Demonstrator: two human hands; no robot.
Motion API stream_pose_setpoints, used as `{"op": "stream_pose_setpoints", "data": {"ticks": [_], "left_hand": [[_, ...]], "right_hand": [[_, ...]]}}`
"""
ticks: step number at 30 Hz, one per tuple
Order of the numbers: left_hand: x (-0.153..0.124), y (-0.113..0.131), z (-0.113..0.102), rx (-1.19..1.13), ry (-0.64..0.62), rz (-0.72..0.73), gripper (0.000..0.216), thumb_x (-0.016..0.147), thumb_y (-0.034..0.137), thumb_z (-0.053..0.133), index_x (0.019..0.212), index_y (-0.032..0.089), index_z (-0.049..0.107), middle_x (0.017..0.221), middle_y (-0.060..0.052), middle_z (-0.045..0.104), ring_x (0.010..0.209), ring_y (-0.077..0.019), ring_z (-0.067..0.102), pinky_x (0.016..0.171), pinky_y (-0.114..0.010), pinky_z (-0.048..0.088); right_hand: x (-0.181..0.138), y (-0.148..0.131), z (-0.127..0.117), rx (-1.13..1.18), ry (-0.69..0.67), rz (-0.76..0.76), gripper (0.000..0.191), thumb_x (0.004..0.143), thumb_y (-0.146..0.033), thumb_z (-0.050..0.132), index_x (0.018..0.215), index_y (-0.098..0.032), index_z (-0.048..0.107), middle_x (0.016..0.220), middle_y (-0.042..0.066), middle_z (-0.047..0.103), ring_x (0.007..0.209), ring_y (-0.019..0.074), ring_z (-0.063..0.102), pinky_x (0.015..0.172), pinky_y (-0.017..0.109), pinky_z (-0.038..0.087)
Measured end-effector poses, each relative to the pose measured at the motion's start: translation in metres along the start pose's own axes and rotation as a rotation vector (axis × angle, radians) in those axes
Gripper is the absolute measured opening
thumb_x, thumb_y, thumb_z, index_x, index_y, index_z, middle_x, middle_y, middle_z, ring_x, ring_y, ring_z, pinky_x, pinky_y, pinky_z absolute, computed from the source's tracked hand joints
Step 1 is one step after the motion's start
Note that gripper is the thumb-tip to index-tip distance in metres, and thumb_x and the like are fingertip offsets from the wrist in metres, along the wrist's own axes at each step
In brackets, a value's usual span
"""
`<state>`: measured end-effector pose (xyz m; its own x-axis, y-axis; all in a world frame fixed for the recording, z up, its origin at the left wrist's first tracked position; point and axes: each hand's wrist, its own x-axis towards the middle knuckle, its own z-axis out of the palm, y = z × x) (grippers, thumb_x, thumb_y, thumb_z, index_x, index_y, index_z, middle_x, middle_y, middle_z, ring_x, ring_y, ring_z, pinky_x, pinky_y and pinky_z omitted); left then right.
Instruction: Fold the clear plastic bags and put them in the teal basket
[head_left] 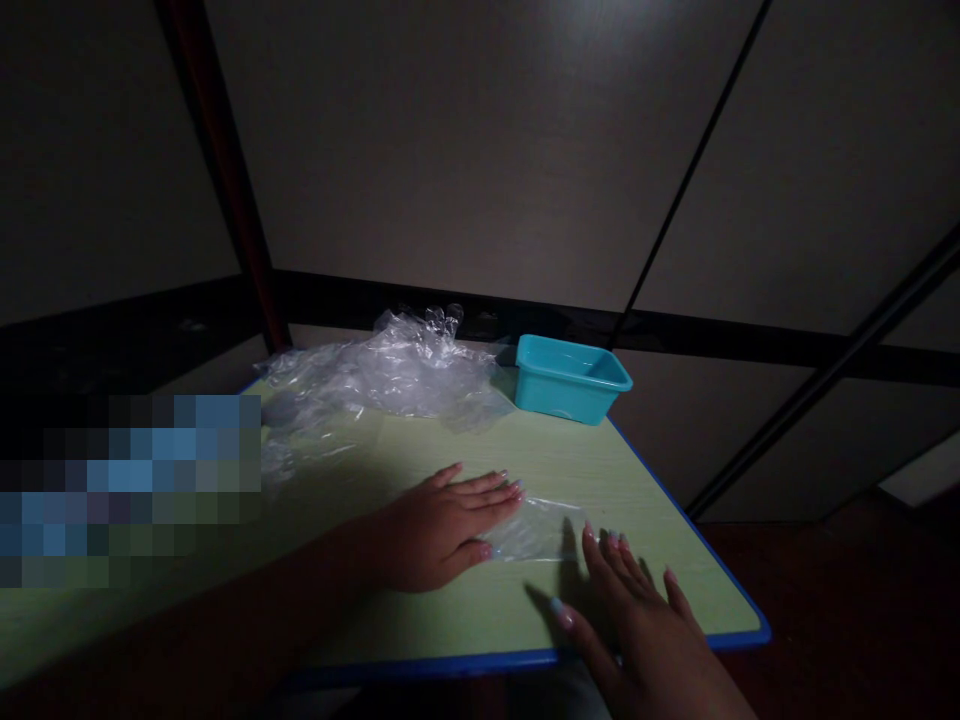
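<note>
My left hand point(442, 525) lies flat, palm down, with its fingers stretched over the left part of a thin, clear plastic piece point(544, 527). The plastic is spread on the table and looks like a folded disposable glove or bag; I cannot tell which. Beside its right end is my right hand point(622, 600), palm down with the fingers apart and nothing held. Its fingertips are close to the plastic's edge, and whether they touch it is unclear. Farther back sits a crumpled heap of clear plastic point(405, 370), with finger-shaped tips like disposable gloves.
A turquoise plastic basin point(566, 385) stands at the table's back right, near the heap. The pale green table point(420, 630) has a blue edge. Behind it rises a dark panelled wall point(487, 150). A blurred-out patch point(127, 490) covers the left side.
</note>
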<state>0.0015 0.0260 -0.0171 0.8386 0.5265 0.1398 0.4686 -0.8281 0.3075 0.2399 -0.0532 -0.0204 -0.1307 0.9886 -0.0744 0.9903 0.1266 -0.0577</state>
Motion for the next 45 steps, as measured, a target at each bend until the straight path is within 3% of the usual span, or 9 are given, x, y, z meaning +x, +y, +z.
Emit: {"op": "stream_pose_setpoints", "data": {"ticks": [5,9,13,16,20,23,26,32,45], "left_hand": [[-0.001,0.005,-0.016,-0.109,0.123,-0.049,0.057,0.091,0.028,0.039,0.142,0.029,0.014,0.147,0.0,0.02,0.135,-0.022,0.015,0.109,-0.048,0.008],[-0.005,-0.003,-0.026,-0.365,0.337,-0.138,0.044,0.092,0.033,0.036,0.135,0.023,0.036,0.142,-0.003,0.034,0.131,-0.0209,0.029,0.108,-0.04,0.019],[-0.004,-0.018,-0.027,-0.538,0.541,-0.34,0.041,0.092,0.04,0.033,0.123,0.018,0.048,0.119,-0.006,0.059,0.111,-0.0211,0.052,0.096,-0.034,0.036],[-0.003,-0.03,-0.025,-0.361,0.621,-0.486,0.034,0.09,0.038,0.035,0.106,0.017,0.058,0.098,-0.005,0.064,0.091,-0.019,0.058,0.081,-0.03,0.043],[-0.009,-0.041,-0.028,0.048,0.521,-0.522,0.026,0.084,0.035,0.044,0.072,0.017,0.058,0.076,-0.004,0.058,0.077,-0.0184,0.053,0.075,-0.03,0.04],[-0.018,-0.045,-0.032,0.133,0.431,-0.577,0.028,0.079,0.042,0.05,0.066,0.018,0.053,0.07,-0.002,0.054,0.073,-0.0186,0.05,0.071,-0.03,0.039],[-0.025,-0.046,-0.034,0.096,0.319,-0.582,0.033,0.074,0.05,0.055,0.068,0.018,0.052,0.073,-0.002,0.054,0.075,-0.0191,0.05,0.069,-0.029,0.038],[-0.031,-0.046,-0.031,0.04,0.025,-0.58,0.037,0.062,0.051,0.066,0.067,0.017,0.053,0.078,-0.003,0.054,0.078,-0.0201,0.049,0.068,-0.027,0.037],[-0.03,-0.034,-0.048,-0.38,-0.081,-0.674,0.034,0.076,0.048,0.052,0.09,0.017,0.052,0.064,0.002,0.06,0.056,-0.0139,0.052,0.049,-0.022,0.032]], "right_hand": [[-0.002,-0.007,-0.004,0.016,0.113,-0.067,0.065,0.084,-0.053,0.036,0.14,-0.022,0.024,0.142,0.007,0.022,0.13,0.0326,0.02,0.102,0.061,0.017],[-0.001,-0.021,-0.007,0.054,0.118,-0.11,0.063,0.084,-0.05,0.037,0.14,-0.025,0.022,0.143,0.006,0.02,0.131,0.0323,0.018,0.102,0.063,0.014],[0.002,-0.047,-0.013,0.118,0.031,-0.18,0.066,0.083,-0.051,0.04,0.14,-0.028,0.018,0.145,0.003,0.015,0.132,0.031,0.014,0.103,0.061,0.006],[0.008,-0.068,-0.015,0.195,-0.041,-0.23,0.07,0.081,-0.053,0.043,0.141,-0.025,0.018,0.145,0.002,0.011,0.134,0.0295,0.009,0.104,0.059,-0.001],[0.019,-0.083,-0.014,0.267,0.003,-0.238,0.07,0.084,-0.054,0.038,0.141,-0.021,0.016,0.146,0.0,0.01,0.135,0.0243,0.006,0.105,0.054,-0.007],[0.029,-0.082,-0.014,0.235,0.03,-0.139,0.067,0.086,-0.048,0.035,0.141,-0.016,0.015,0.146,0.003,0.009,0.135,0.0241,0.005,0.104,0.056,-0.006],[0.037,-0.079,-0.013,0.197,0.05,-0.064,0.067,0.086,-0.047,0.034,0.141,-0.015,0.016,0.146,0.004,0.006,0.135,0.0253,0.002,0.103,0.06,-0.004],[0.046,-0.087,0.001,0.166,0.075,-0.112,0.066,0.087,-0.047,0.031,0.141,-0.012,0.016,0.146,0.005,0.005,0.136,0.0239,0.001,0.104,0.059,-0.002],[0.045,-0.088,0.007,0.146,0.129,-0.142,0.066,0.088,-0.051,0.026,0.141,-0.013,0.017,0.146,0.006,0.011,0.135,0.0259,0.006,0.103,0.061,-0.002]]}}
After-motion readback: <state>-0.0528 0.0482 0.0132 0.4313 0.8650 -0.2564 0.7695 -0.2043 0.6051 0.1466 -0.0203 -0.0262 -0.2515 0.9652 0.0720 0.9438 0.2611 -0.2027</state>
